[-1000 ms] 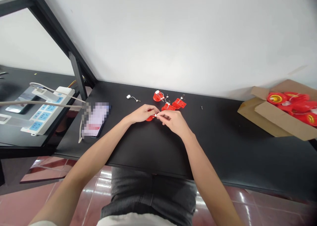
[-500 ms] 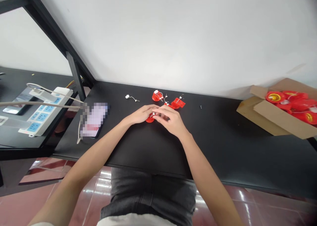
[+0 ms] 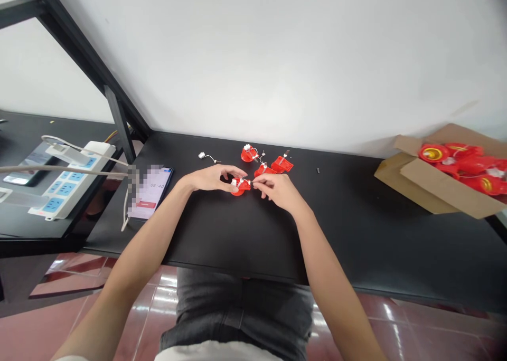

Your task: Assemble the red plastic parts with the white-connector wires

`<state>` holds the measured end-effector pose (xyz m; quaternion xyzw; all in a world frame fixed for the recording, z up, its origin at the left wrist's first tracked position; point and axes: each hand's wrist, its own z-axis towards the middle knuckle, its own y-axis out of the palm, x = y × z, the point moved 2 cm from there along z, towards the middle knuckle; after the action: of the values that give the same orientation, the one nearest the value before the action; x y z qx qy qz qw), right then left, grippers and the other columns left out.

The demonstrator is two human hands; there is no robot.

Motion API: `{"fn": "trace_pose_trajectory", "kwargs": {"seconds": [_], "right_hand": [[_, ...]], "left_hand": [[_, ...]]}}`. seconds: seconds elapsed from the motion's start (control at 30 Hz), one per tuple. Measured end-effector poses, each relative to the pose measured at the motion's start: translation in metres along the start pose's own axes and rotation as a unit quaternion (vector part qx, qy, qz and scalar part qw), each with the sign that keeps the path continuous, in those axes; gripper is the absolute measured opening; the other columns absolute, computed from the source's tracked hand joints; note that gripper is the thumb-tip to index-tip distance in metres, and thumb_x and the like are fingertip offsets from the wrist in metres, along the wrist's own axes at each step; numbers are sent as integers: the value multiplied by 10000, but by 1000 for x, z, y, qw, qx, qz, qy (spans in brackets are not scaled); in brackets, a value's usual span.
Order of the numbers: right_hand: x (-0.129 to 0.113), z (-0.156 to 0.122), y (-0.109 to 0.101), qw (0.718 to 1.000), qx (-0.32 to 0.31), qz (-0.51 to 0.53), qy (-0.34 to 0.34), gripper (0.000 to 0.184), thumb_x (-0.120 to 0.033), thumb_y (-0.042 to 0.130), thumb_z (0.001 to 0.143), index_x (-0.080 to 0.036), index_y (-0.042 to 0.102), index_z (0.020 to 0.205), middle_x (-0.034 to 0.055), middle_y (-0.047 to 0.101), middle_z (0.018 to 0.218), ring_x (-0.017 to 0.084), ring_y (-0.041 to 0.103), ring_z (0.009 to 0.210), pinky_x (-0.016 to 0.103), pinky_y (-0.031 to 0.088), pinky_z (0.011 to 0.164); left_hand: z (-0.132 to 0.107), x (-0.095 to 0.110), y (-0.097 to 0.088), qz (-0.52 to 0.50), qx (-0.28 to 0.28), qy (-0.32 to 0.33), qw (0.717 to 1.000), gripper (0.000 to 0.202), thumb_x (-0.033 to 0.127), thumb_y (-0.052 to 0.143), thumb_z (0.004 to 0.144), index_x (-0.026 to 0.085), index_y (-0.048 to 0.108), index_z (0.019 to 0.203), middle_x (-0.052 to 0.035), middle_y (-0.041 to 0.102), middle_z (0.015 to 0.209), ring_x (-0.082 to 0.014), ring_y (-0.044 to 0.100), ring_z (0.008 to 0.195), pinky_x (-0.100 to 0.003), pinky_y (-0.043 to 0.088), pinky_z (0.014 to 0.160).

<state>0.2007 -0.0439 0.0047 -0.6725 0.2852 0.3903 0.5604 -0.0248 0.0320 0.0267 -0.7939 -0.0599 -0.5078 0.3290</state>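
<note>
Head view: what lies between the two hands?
The head view shows a red plastic piece with a white clip between the left hand and right hand.

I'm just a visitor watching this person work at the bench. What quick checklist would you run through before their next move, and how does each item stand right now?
1. Left hand has the red plastic piece in its fingers: ok.
2. Right hand pinches the thin wire: ok.
3. Wire properly seated in the white fitting: cannot tell, too small to see.
4. Other red pieces lie apart from both hands: ok.
5. Phone lies apart from the left hand: ok.
6. Cardboard box of red pieces sits well to the right of the hands: ok.
</note>
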Motion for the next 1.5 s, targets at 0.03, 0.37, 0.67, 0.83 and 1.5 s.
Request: {"fn": "trace_pose_trajectory", "kwargs": {"seconds": [0.03, 0.37, 0.67, 0.83, 1.5], "right_hand": [[0, 0, 0, 1000, 2, 1, -6, 174, -323, 609, 930, -212, 738, 891, -3, 663, 680, 151, 626, 587, 300, 508, 638], [-6, 0, 1, 997, 59, 31, -30, 201, -388, 629, 927, -229, 736, 990, 19, 730, 860, 139, 621, 577, 315, 517, 634], [-11, -4, -1, 1000, 19, -16, 15, 386, -524, 693, 873, -224, 711, 1115, -9, 650, 760, 145, 573, 615, 312, 469, 629], [-15, -3, 6, 999, -9, -37, -18, 292, -483, 730, 846, -224, 742, 981, 1, 658, 823, 135, 537, 647, 293, 437, 612], [-20, -1, 16, 988, 116, -92, -49, 256, -234, 778, 809, -227, 773, 1066, 35, 781, 911, 171, 672, 653, 350, 557, 743]], "left_hand": [[0, 2, 1, 10, -1, -2, 1000, 540, 452, 763, 799, 216, 692, 1279, -59, 720, 1236, -182, 627, 1004, -289, 468, 869], [1, 5, 4, 16, -11, 15, 1000, 464, 432, 736, 803, 226, 724, 1219, -41, 725, 1218, -183, 624, 1004, -286, 452, 853], [-3, -3, -2, -88, 21, 24, 996, 401, 448, 850, 720, 166, 695, 960, -55, 707, 1014, -178, 650, 917, -365, 516, 893], [-1, 0, -2, -63, 54, 45, 996, 395, 512, 843, 746, 167, 761, 922, -69, 701, 1028, -165, 652, 880, -347, 539, 856], [8, -4, 6, 18, 150, 139, 979, 313, 484, 699, 900, 174, 736, 924, -70, 667, 980, -179, 617, 868, -311, 480, 775]]}}
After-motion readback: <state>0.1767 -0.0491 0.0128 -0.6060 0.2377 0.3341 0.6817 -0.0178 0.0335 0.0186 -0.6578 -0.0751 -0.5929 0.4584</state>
